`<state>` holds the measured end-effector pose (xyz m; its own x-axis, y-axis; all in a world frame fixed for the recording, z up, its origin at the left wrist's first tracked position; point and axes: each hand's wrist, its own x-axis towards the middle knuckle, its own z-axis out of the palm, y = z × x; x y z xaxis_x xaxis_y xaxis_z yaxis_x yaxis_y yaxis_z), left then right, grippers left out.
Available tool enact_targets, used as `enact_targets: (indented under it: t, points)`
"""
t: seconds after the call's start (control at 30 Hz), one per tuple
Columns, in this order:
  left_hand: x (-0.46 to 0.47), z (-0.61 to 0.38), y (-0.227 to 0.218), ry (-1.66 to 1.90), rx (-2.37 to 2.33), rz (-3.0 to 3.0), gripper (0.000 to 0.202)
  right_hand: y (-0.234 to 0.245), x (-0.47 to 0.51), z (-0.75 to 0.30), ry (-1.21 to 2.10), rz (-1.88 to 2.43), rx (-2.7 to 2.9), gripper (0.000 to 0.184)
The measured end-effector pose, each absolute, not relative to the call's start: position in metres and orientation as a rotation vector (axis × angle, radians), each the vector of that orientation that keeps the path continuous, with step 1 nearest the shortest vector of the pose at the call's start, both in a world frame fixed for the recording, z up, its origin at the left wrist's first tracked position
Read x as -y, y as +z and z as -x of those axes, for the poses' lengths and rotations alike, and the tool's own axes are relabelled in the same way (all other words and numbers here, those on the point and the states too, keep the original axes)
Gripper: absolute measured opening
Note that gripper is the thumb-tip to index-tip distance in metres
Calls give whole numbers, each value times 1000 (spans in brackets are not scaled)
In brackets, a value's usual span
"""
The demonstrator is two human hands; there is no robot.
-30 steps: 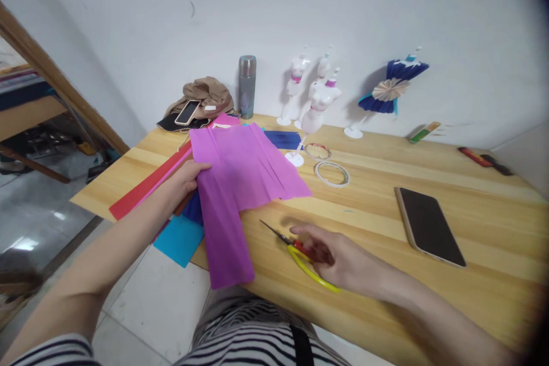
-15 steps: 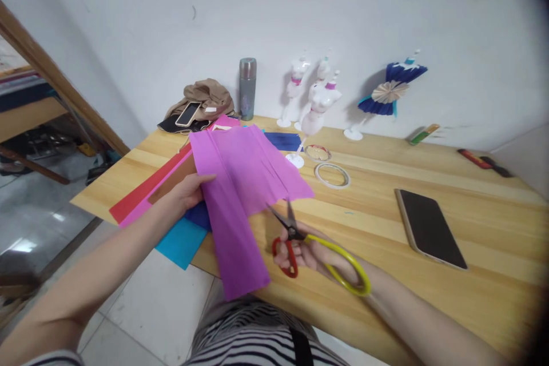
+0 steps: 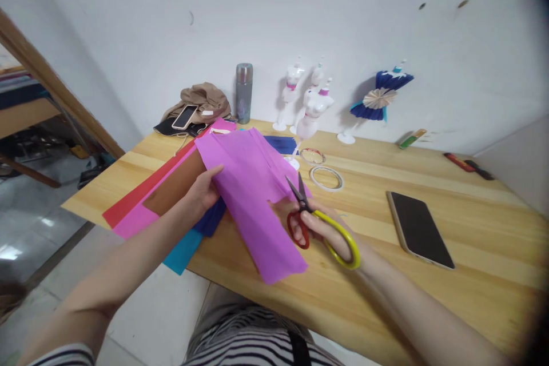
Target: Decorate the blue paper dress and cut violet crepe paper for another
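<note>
My left hand [image 3: 205, 190] pinches the left edge of a folded purple crepe paper sheet [image 3: 251, 194] and holds it tilted above the wooden table [image 3: 429, 211]. My right hand [image 3: 332, 230] grips scissors [image 3: 319, 222] with one red and one yellow handle loop. Their blades are parted and point up at the paper's right edge. Under the purple sheet lie red, pink, brown, dark blue and turquoise paper sheets [image 3: 171, 206], hanging over the table's near left edge.
A dark phone [image 3: 419, 229] lies to the right. Two tape rings [image 3: 326, 177] sit behind the scissors. White mannequin figures [image 3: 313, 108], one with a blue paper skirt [image 3: 380, 100], a grey flask [image 3: 243, 91] and a brown cloth with a phone [image 3: 201, 104] line the wall.
My right hand picked the scissors up off the table, turned them upright and brought them to the purple paper's right edge. My left hand shifted the paper rightward, uncovering the brown sheet.
</note>
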<state>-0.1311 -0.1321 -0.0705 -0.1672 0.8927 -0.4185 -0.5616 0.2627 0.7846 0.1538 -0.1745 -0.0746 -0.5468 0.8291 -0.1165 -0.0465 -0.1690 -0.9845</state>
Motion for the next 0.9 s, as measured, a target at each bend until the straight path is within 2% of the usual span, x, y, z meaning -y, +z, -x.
enact_targets:
  t: [0.13,0.23,0.3,0.5,0.7,0.9]
  points:
    - [160,123,-68,1225,-1130,-318,18,-88,183,-143,1895,966,1360,50]
    - [174,122,-70,1099,-1118,-313,25,-90,180,-140,1883,984,1448,51]
    - [177,124,-73,1060,-1173,-330,24,-86,175,-143,1735,1022,1620,49]
    - [174,130,-70,1102,-1367,-376,18,-70,170,-169,1021,1169,2230,32]
    - [159,130,-63,1063,-1458,-370,24,-77,181,-177,944,1211,2359,20]
    - [139,135,-82,1217,-1487,-400,23,-80,171,-180,836,1170,2178,26]
